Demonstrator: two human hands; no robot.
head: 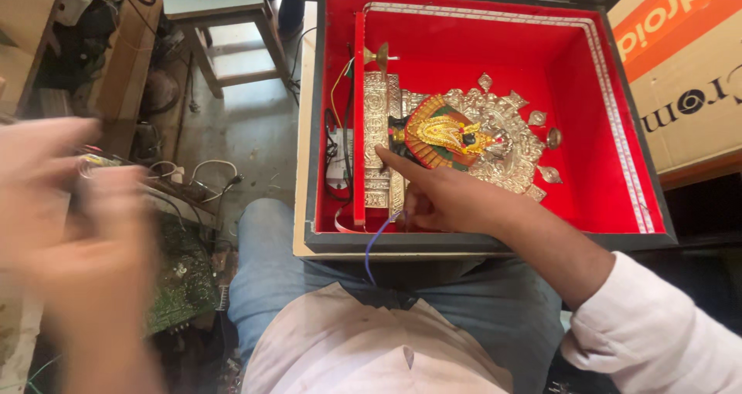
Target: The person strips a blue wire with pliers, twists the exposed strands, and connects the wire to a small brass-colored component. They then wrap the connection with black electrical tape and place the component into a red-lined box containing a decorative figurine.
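Observation:
A black box with red lining (587, 115) rests on my lap. Inside it lies a silver ornamental frame (502, 131) around a small gold, green and red idol figure (444, 135). My right hand (448, 197) is inside the box near its front wall, index finger stretched toward the silver pillar (376, 131) left of the idol, a thin blue wire (379, 239) looping beneath it. My left hand (73, 224) is raised at the left, blurred, its fingers closed around a small object with a coil of wire (93, 164).
Red, yellow and black wires and a white module (338, 158) lie along the box's left inner side. A green circuit board (182, 274) lies at my left knee. A wooden stool (224, 30) stands behind, and a cardboard carton (680, 69) sits at right.

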